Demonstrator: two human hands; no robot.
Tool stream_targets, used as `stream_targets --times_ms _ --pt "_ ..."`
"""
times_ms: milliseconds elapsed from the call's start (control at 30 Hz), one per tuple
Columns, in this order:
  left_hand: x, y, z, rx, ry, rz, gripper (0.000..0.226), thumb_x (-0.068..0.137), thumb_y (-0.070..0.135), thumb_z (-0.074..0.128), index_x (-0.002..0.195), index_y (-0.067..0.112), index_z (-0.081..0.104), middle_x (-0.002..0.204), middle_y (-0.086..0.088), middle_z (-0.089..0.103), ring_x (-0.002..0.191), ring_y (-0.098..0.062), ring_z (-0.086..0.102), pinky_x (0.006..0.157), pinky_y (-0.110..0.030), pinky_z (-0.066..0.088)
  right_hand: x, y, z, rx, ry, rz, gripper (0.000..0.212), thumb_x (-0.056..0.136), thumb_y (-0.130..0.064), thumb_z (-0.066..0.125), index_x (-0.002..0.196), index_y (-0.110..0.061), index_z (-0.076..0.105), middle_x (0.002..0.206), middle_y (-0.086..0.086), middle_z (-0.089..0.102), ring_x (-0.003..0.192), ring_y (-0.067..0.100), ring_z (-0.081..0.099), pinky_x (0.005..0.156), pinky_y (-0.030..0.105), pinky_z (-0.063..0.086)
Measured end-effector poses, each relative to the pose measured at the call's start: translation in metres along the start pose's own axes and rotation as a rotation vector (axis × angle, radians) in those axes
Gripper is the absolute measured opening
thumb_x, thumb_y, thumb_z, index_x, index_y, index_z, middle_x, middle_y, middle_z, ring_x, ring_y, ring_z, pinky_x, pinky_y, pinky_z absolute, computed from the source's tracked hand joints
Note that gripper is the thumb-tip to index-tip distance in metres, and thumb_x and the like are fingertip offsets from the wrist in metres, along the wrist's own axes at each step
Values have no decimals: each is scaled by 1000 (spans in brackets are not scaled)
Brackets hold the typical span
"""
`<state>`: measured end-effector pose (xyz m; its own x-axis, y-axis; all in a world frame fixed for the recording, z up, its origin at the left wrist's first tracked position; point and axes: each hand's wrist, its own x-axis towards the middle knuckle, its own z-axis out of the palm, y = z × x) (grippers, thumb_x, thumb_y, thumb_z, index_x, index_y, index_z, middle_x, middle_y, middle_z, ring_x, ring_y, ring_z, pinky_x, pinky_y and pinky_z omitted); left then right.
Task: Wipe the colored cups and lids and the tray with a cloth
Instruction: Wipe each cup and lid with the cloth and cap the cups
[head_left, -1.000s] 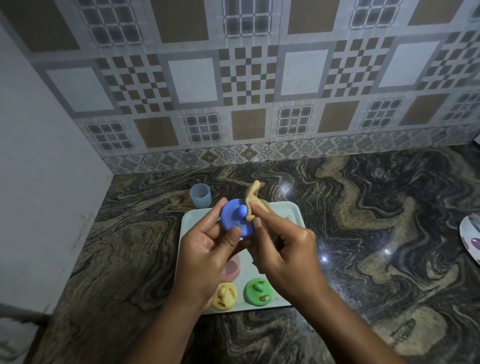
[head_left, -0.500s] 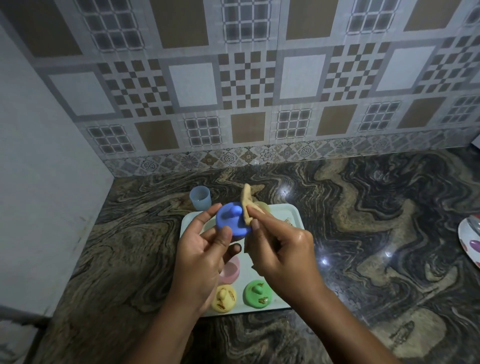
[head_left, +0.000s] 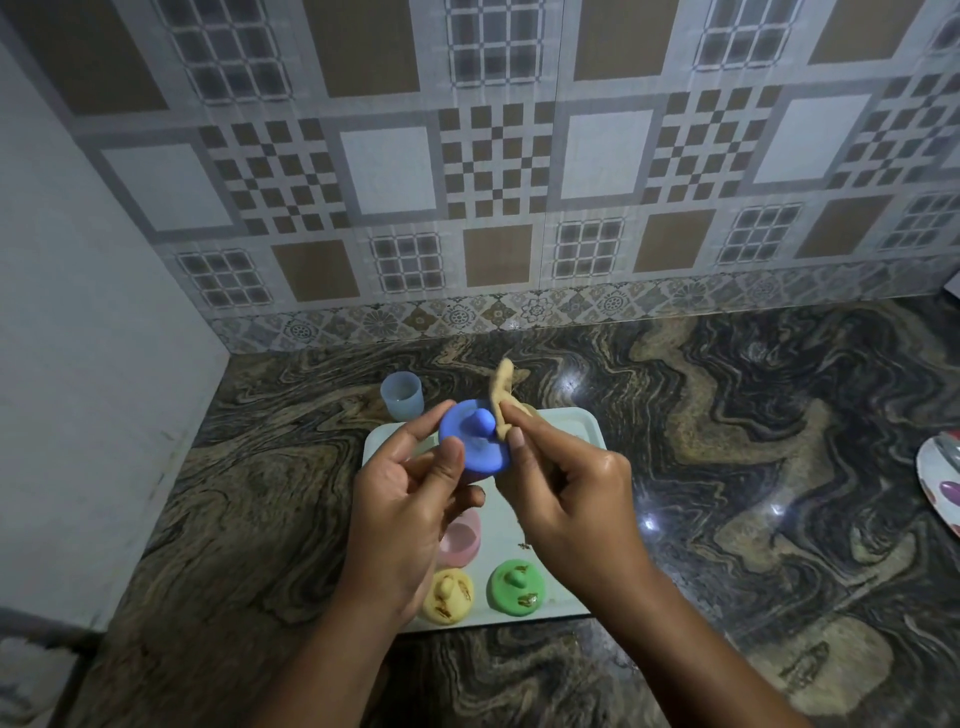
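cloth (head_left: 501, 402) shifted rimward | left hand (head_left: 405, 514) grips blue lid (head_left: 470, 449) (round, knobbed); right hand (head_left: 566, 493) pinches cloth

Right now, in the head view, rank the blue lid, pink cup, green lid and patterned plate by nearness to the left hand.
1. blue lid, held in the left hand
2. pink cup, just under it
3. green lid, farther right, nearer the viewer
4. patterned plate, far right edge
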<state>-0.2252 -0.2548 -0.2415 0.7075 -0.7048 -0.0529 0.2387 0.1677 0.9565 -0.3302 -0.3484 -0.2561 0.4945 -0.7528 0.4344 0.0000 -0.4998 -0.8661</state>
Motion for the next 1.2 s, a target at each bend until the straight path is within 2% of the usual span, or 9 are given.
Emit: stream_targets --times_ms 167,300,500,633,800,900,1000,1067,1200 --pt "-5 -4 5 3 -81 18 60 83 10 62 141 11 47 122 -7 71 113 -22 68 89 -35 57 1 -2 -1 25 -32 68 33 97 -29 57 126 -27 72 52 -18 61 42 15 56 47 36 50" --pt "-3 -1 1 -3 -40 -5 59 82 11 62 139 18 49 110 -10 75 103 -21 71 84 -30 58 -2 -3 -3 36 -53 34 32 99 -26 58 127 -24 72 59 -17 64 46 9 60 49 35 52" --pt "-3 1 -2 9 -56 -36 51 86 21 59 136 16 55 116 -4 74 112 -20 68 88 -41 53 1 -5 -4 73 -64 103 33 98 -35 57 127 -31 71 56 1 66 48 32 59 47 46 49" --pt "-4 -2 2 14 -67 -7 61 87 5 59 145 12 42 119 -7 72 111 -18 69 81 -26 57 -1 -8 -4 21 -85 78 32 97 -27 58 126 -28 72 54 -7 64 44 24 58 45 40 48" --pt "1 2 -9 34 -14 -10 46 86 22 59 131 19 59 109 -11 75 103 -25 69 79 -36 51 -2 -8 -2 13 -72 22 31 99 -21 58 126 -26 72 58 -5 66 46 19 61 47 38 49" --pt "-1 3 -8 56 -70 -19 46 90 16 58 136 16 55 118 -7 72 114 -23 67 83 -36 53 1 -5 1 21 -67 71 32 98 -25 58 126 -26 72 55 -3 65 46 24 59 47 40 49" --pt "-3 2 -4 53 -83 16 49 92 -3 55 139 12 49 120 -5 72 112 -19 68 80 -26 56 -2 -6 2 4 -92 46 33 97 -23 58 126 -26 73 60 -19 65 48 10 61 48 30 51" --pt "-2 2 -4 22 -38 11 45 90 3 57 133 16 51 115 -6 74 106 -20 71 75 -27 57 -3 -7 3 5 -106 9 32 98 -20 58 126 -25 73 66 -20 67 52 8 64 50 31 52" --pt "0 3 -11 19 -24 -29 38 86 21 60 124 21 62 107 -8 76 100 -21 71 73 -32 53 -3 -6 1 -12 -73 -23 31 97 -14 60 125 -18 73 71 -34 56 55 -10 58 59 6 41"
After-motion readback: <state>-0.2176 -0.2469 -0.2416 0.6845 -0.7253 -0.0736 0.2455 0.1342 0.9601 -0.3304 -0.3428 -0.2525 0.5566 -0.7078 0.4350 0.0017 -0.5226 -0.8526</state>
